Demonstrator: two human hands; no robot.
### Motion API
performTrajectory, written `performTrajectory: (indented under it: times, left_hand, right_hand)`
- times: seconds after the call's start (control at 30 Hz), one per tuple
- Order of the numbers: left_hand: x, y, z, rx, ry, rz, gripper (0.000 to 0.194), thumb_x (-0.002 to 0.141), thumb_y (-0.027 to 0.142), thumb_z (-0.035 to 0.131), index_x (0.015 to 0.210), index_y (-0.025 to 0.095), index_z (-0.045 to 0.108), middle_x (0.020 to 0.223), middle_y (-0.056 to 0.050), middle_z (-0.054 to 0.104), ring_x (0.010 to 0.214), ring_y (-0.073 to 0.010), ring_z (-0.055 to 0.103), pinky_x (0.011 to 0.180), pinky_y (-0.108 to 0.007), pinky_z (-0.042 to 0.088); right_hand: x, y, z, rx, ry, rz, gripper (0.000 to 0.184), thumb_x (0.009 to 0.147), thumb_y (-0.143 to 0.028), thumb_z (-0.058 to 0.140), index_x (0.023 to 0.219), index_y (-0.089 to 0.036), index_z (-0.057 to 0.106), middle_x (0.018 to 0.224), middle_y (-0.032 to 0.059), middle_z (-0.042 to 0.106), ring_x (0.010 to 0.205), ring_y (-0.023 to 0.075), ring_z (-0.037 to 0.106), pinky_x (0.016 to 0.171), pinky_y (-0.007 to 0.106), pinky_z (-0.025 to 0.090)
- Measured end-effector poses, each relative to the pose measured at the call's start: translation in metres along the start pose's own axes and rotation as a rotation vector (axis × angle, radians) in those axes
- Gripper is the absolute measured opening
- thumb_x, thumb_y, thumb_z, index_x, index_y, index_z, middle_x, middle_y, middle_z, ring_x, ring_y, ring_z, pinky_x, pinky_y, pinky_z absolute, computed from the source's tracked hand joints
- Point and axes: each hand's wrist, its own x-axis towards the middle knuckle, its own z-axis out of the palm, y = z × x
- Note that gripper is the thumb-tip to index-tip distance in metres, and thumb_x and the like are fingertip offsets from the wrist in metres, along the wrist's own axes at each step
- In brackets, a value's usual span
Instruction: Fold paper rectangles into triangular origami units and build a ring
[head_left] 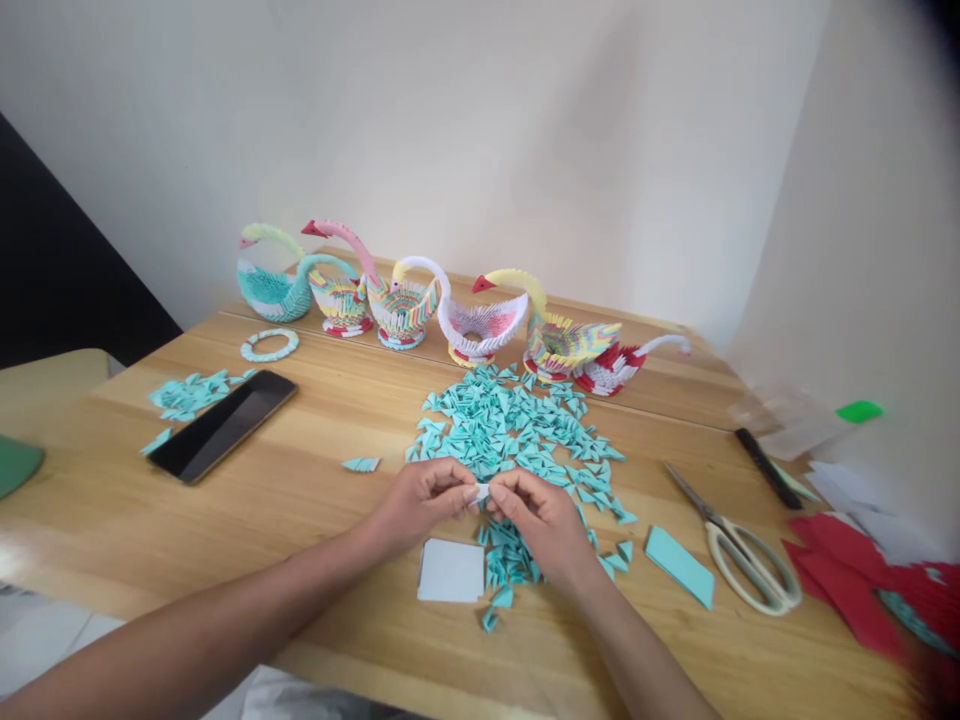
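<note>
My left hand [424,500] and my right hand [541,518] meet over the wooden table [315,540], fingers pinched together on one small pale paper piece [481,492]. Right behind and under my hands lies a big heap of folded turquoise paper triangles [517,430]. A small white paper stack [451,571] rests just below my hands. A turquoise paper strip [679,565] lies to the right of my right wrist.
Several folded-paper swans [480,325] stand in a row at the back. A phone [223,425], a paper ring [269,345] and a smaller triangle pile [191,393] lie left. Scissors [742,555], a black cutter [766,467] and red paper sheets [855,590] lie right.
</note>
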Motion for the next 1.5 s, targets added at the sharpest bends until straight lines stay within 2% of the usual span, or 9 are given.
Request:
performTrajectory:
  times: [0.17,0.3,0.43,0.57,0.7,0.9,1.07,1.3,1.5]
  left_hand:
    - [-0.002,0.000,0.004,0.114,0.044,0.077,0.025,0.080,0.037,0.062,0.075,0.012,0.060,0.067,-0.001,0.061,0.061,-0.0107,0.054,0.059,-0.021,0.042]
    - [-0.004,0.002,0.007,0.227,0.065,0.126,0.018,0.081,0.029,0.060,0.075,0.012,0.061,0.067,-0.001,0.061,0.062,-0.0111,0.054,0.059,-0.021,0.041]
    - [-0.002,0.000,0.006,0.126,0.071,0.069,0.022,0.079,0.034,0.063,0.077,0.013,0.059,0.065,-0.001,0.060,0.061,-0.0109,0.053,0.059,-0.022,0.041]
    - [0.001,-0.004,0.005,-0.085,0.020,-0.039,0.034,0.075,0.044,0.067,0.081,0.014,0.053,0.066,-0.001,0.061,0.055,-0.0093,0.052,0.055,-0.022,0.042]
    - [0.001,-0.004,0.005,-0.142,-0.022,-0.079,0.041,0.073,0.050,0.068,0.083,0.014,0.051,0.066,0.000,0.061,0.051,-0.0079,0.051,0.053,-0.022,0.042]
    - [0.001,-0.003,0.008,-0.129,-0.014,-0.017,0.042,0.070,0.049,0.073,0.081,0.014,0.052,0.062,0.004,0.052,0.054,-0.0068,0.045,0.052,-0.019,0.037]
    - [-0.001,-0.004,0.006,0.018,0.023,0.063,0.034,0.082,0.045,0.062,0.078,0.012,0.057,0.064,0.002,0.052,0.059,-0.0077,0.046,0.056,-0.019,0.036]
    - [0.001,-0.005,-0.001,-0.222,-0.107,-0.170,0.041,0.078,0.052,0.065,0.074,0.012,0.056,0.057,0.000,0.059,0.046,-0.0082,0.051,0.048,-0.020,0.042]
    - [0.001,-0.009,-0.001,-0.422,-0.149,-0.227,0.035,0.077,0.045,0.069,0.074,0.012,0.057,0.060,-0.001,0.063,0.046,-0.0076,0.055,0.046,-0.018,0.044]
  right_hand:
    - [0.000,-0.001,0.000,0.054,-0.012,0.012,0.029,0.087,-0.047,0.053,0.085,-0.019,0.063,0.071,0.0004,0.060,0.065,0.0145,0.054,0.062,0.025,0.044]
    - [0.001,-0.002,0.002,0.045,0.030,0.022,0.023,0.082,-0.041,0.061,0.084,-0.019,0.063,0.070,-0.0002,0.058,0.064,0.0137,0.053,0.061,0.025,0.043]
    - [0.001,-0.005,0.004,0.053,0.056,0.017,0.019,0.081,-0.036,0.061,0.088,-0.019,0.064,0.072,0.0001,0.057,0.065,0.0141,0.054,0.062,0.026,0.046]
    - [0.000,-0.005,0.004,0.081,0.055,0.007,0.019,0.081,-0.033,0.061,0.092,-0.019,0.066,0.075,0.0013,0.060,0.068,0.0147,0.056,0.064,0.027,0.047]
    - [0.000,-0.003,0.003,0.079,0.068,0.006,0.018,0.081,-0.032,0.060,0.090,-0.019,0.067,0.072,0.0005,0.061,0.065,0.0144,0.056,0.061,0.026,0.046]
    - [0.000,-0.003,0.006,-0.017,0.094,-0.030,0.017,0.081,-0.029,0.057,0.089,-0.019,0.068,0.075,0.0013,0.063,0.066,0.0139,0.055,0.062,0.025,0.046]
    - [-0.001,-0.006,0.008,-0.070,0.097,-0.022,0.016,0.080,-0.028,0.057,0.088,-0.018,0.067,0.073,0.0019,0.063,0.066,0.0147,0.055,0.062,0.026,0.046]
    - [-0.001,-0.006,0.008,0.130,0.016,0.031,0.019,0.080,-0.033,0.061,0.090,-0.018,0.065,0.076,0.0018,0.060,0.068,0.0151,0.056,0.063,0.027,0.048]
    - [-0.002,-0.008,0.008,0.237,-0.010,0.068,0.021,0.080,-0.036,0.062,0.091,-0.017,0.065,0.074,0.0020,0.062,0.070,0.0157,0.058,0.065,0.029,0.048]
